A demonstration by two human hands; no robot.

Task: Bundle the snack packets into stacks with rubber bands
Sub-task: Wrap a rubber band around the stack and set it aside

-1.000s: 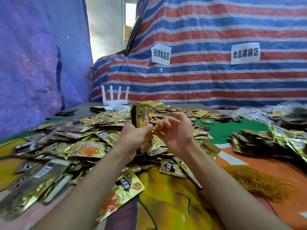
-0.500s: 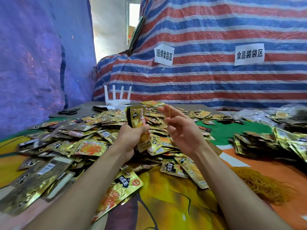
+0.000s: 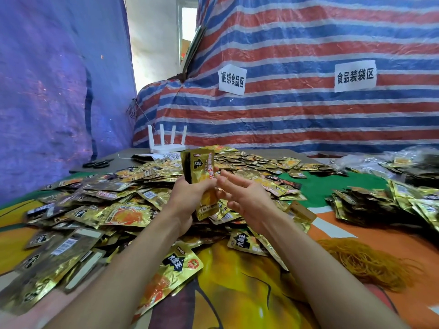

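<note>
Packets (image 3: 198,168) stand upright in left hand (image 3: 190,198) (right hand (image 3: 244,198) just beside).

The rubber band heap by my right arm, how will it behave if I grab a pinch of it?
Probably floppy and light: the rubber band heap lies as a loose tangle of thin strands. Strands trail off its edge, so a pinch would likely drag several bands along. It seems unlikely to roll.
</note>
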